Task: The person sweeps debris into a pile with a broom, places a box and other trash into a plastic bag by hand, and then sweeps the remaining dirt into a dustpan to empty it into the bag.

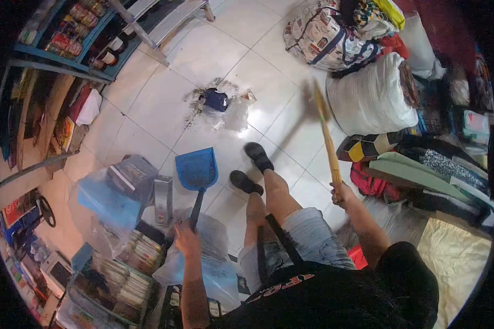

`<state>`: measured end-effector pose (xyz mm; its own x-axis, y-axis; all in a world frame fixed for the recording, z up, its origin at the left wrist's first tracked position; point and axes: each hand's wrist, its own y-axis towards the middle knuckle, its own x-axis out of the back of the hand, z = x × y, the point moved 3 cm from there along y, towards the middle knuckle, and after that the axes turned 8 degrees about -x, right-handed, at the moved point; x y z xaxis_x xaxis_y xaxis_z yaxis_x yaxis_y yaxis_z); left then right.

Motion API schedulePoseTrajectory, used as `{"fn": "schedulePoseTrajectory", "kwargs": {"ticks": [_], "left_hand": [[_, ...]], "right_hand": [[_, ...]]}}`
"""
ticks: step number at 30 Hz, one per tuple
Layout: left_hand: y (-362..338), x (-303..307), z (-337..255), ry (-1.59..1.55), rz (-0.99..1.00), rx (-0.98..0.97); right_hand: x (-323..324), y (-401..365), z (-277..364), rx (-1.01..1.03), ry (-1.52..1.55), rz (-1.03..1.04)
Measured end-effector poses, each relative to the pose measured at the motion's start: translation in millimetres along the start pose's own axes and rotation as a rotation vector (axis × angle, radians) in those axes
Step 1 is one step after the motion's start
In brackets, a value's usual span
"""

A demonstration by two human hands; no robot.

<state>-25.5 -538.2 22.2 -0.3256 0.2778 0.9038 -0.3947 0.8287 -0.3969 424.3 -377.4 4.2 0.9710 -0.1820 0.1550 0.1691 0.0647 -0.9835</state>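
Note:
My left hand is closed around the dark handle of a blue dustpan, whose pan is over the tiled floor to the left of my feet. In my right hand is a straw-coloured broom, its far end blurred and pointing away from me. Ahead on the floor lies a heap of sweepings: a dark blue wrapper or cloth, crumpled clear plastic and scattered dark dirt. Both the pan and the broom are apart from this heap.
Bagged boxes and a crate of packed items stand on the left. Shelves with jars and bottles and a ladder are at the back left. A patterned bag, white bundle and piled cloths line the right.

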Motion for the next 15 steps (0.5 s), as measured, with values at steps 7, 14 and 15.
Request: {"fn": "schedulePoseTrajectory", "kwargs": {"ticks": [7, 14, 15], "left_hand": [[15, -2, -18, 0.111, 0.253, 0.185], [18, -13, -28, 0.178, 0.215, 0.106], [16, -14, -29, 0.205, 0.228, 0.143]], "right_hand": [[-86, 113, -8, -0.118, 0.589, 0.407], [-264, 62, -55, -0.22, 0.37, 0.591], [-267, 50, -49, -0.218, 0.387, 0.589]]}}
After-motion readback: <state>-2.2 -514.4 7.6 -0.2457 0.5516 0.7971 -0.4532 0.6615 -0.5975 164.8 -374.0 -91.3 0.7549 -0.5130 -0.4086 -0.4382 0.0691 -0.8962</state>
